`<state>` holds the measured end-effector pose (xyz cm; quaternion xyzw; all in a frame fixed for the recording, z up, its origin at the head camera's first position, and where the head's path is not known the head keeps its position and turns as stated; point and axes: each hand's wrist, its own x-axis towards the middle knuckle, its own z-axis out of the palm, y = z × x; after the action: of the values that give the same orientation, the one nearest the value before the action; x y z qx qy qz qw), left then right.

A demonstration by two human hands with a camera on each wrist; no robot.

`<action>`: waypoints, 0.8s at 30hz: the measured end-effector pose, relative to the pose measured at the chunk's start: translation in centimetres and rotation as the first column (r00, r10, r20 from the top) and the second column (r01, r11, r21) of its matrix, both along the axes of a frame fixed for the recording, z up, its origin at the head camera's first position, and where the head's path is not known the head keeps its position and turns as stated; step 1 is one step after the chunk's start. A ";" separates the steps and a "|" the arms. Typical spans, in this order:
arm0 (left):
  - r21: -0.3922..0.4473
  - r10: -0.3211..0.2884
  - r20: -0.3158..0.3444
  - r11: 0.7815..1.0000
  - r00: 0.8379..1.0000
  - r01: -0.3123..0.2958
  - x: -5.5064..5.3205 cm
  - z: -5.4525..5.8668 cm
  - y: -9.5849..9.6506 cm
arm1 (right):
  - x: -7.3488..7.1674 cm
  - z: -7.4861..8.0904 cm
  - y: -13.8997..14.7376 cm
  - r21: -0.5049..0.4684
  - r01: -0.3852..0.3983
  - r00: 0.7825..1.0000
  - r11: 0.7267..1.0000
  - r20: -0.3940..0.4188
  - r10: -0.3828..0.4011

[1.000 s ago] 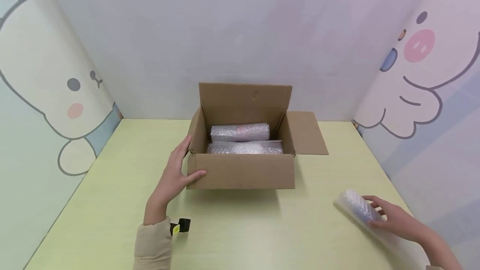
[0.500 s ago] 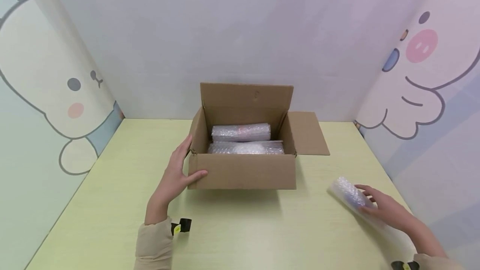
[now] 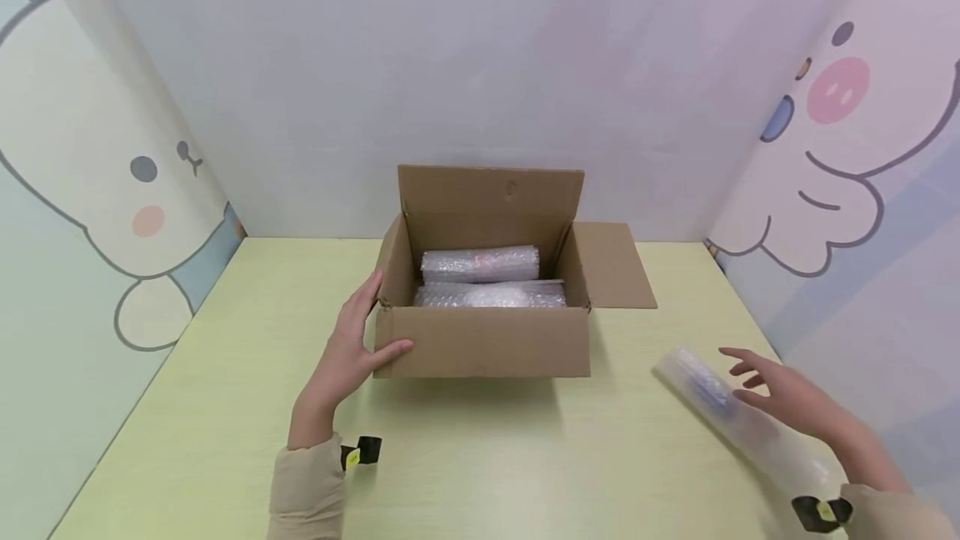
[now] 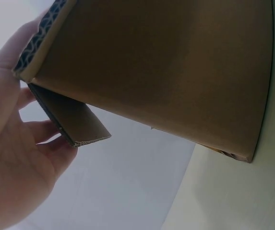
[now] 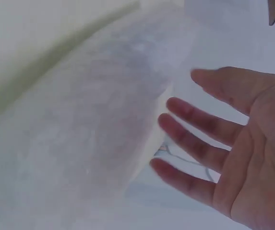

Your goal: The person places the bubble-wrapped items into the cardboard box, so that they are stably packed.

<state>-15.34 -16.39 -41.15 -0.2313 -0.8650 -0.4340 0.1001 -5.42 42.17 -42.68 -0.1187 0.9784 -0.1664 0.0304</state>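
An open cardboard box (image 3: 482, 343) stands in the middle of the table in the head view. My left hand (image 3: 347, 352) grips its front left corner, thumb over the front panel; in the left wrist view the fingers (image 4: 45, 129) lie behind a flap. Two bubble-wrapped bundles rest inside the box, a rear bundle (image 3: 480, 264) and a front bundle (image 3: 491, 295). To the right, a long bubble-wrapped roll (image 3: 705, 387) lies slantwise on the table. Over it my right hand (image 3: 791, 394) is spread with loosely bent fingers, and a gap separates them from the wrap in the right wrist view.
The box's right flap (image 3: 613, 265) is folded outward and its back flap (image 3: 491, 190) stands up. Walls with cartoon prints enclose the pale yellow table (image 3: 480, 473) at the back and both sides.
My right hand has moved left and away from the head view's bottom edge with the wrapped roll, then let go of it. My left hand has kept its hold on the box.
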 end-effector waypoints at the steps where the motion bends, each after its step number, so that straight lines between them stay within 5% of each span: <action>1: 0.000 0.001 -0.001 1.000 1.000 -0.001 0.0 0.0 0.0 | -0.1 0.1 -0.1 0.000 -0.003 1.000 1.000 0.025 0.003; 5: 0.000 0.000 0.002 1.000 1.000 0.000 0.0 0.0 0.0 | -0.4 -0.3 -0.6 0.021 -0.008 0.995 1.000 0.098 0.005; 14: -0.005 0.004 0.016 1.000 1.000 -0.004 -0.1 0.0 0.0 | -0.6 -1.3 -1.0 0.075 0.025 0.999 0.997 0.045 -0.028; 19: -0.002 -0.001 0.021 1.000 1.000 0.001 -0.2 -0.1 0.1 | -0.8 0.3 -0.9 0.048 0.021 1.000 0.999 -0.014 -0.020; 24: 0.000 0.001 0.024 1.000 1.000 -0.001 -0.2 -0.1 0.0 | -1.6 3.7 -0.9 0.036 0.008 0.996 0.999 -0.084 -0.005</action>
<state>-15.50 -16.35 -41.24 -0.2257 -0.8663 -0.4365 0.0900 -7.00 41.25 -38.96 -0.1217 0.9821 -0.1435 -0.0089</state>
